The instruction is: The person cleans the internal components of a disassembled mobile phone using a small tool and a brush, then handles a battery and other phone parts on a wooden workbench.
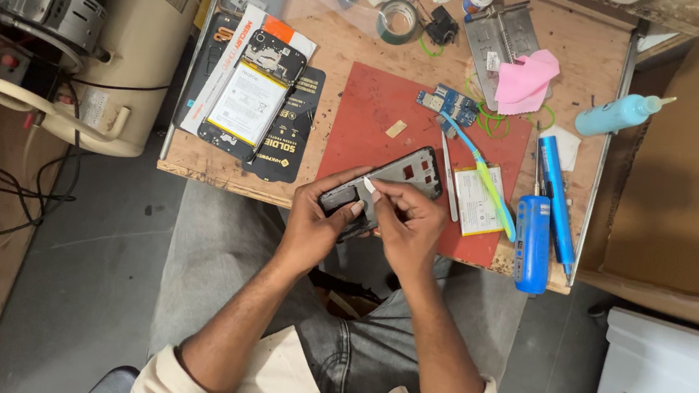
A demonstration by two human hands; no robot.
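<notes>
— What's in that grip?
— Left hand (320, 220) closed round the dark phone frame (389, 180); right hand (406, 220) pinches a small white sliver (369, 186) at its near end.
— Advice?
— I'd keep the frame braced and work gently.

Red mat (372, 111) upper left bare; tools (544, 209) crowd the right, opened phone (248, 101) blocks the left.

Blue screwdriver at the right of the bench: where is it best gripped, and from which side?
Probably the thick handle of the blue screwdriver, taken from above, fingers across its width. It lies flat with the handle toward the bench's near edge. The blue pen lies close on its right, so approach from the near end.
</notes>
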